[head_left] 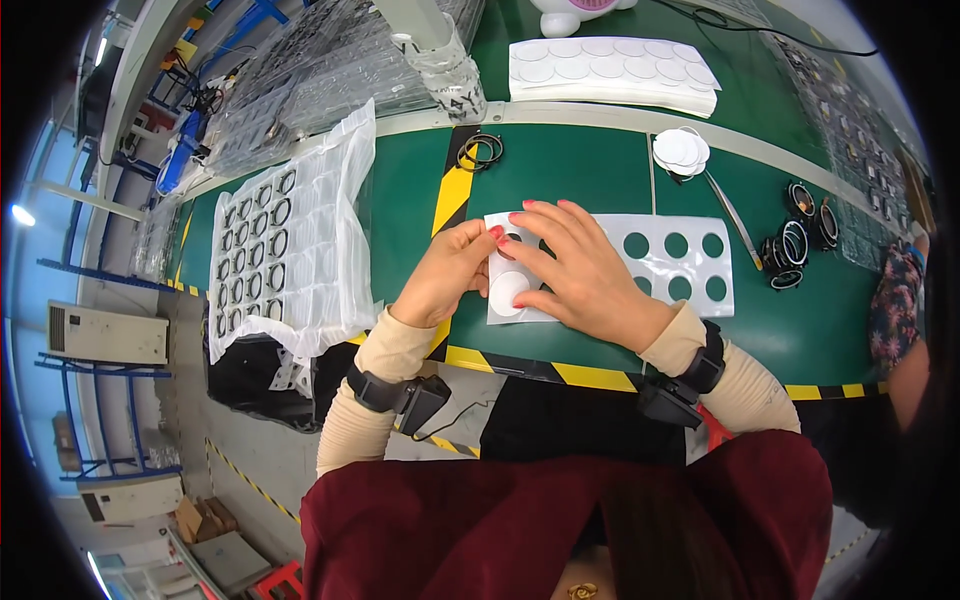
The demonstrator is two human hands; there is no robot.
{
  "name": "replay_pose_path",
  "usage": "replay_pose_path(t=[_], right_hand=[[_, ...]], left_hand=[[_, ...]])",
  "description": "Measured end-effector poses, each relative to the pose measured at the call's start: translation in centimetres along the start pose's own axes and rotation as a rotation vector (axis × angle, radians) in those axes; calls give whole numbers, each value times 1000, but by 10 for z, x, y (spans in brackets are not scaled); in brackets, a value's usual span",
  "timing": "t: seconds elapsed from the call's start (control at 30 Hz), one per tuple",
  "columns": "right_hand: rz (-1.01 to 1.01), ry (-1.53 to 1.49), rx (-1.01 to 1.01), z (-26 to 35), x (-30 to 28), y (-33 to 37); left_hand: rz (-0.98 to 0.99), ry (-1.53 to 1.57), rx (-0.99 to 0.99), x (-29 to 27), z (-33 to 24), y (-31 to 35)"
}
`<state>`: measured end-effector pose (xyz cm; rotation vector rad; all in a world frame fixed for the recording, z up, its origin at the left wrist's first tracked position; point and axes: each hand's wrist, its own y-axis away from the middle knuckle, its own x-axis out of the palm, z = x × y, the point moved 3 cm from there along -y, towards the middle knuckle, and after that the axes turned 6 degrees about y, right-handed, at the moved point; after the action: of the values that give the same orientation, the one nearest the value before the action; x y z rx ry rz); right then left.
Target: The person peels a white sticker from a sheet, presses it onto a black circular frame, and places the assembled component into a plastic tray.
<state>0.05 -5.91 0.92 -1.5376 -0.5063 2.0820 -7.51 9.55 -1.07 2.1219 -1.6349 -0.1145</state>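
Note:
A white sticker sheet [656, 245] with rows of round holes lies on the green table in front of me. My left hand [452, 265] pinches its left end, thumb and index finger closed on the edge. Over the same end spreads my right hand [590, 275], fingers apart, its index fingertip close to the left thumb. The right thumb rests at a white round sticker [510, 291] near the sheet's lower left corner. Whether a loosened sticker is between the left fingertips is hidden.
At left, a white padded tray [345, 215] holds several black rings [277, 212]. Tweezers [733, 220], a pile of white discs [681, 151] and black rings [785, 250] sit at right. Behind are stacked sticker sheets [610, 88], a wrapped post [452, 80] and two thin rings [480, 152].

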Motion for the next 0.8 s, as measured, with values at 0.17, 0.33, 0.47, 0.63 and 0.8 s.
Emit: replay_pose_path(t=[0.17, 0.33, 0.47, 0.63, 0.8], right_hand=[[-69, -11, -42, 3, 0, -1], [-146, -30, -187, 12, -8, 10], [-14, -504, 150, 19, 7, 18], [116, -824, 534, 16, 15, 19], [-87, -809, 567, -14, -3, 19]], left_hand=[[-22, 125, -56, 15, -2, 1], [-78, -354, -76, -2, -20, -8], [-407, -1198, 717, -33, -62, -29], [-594, -1477, 647, -39, -83, -81], [-481, -1142, 424, -27, -90, -86]])
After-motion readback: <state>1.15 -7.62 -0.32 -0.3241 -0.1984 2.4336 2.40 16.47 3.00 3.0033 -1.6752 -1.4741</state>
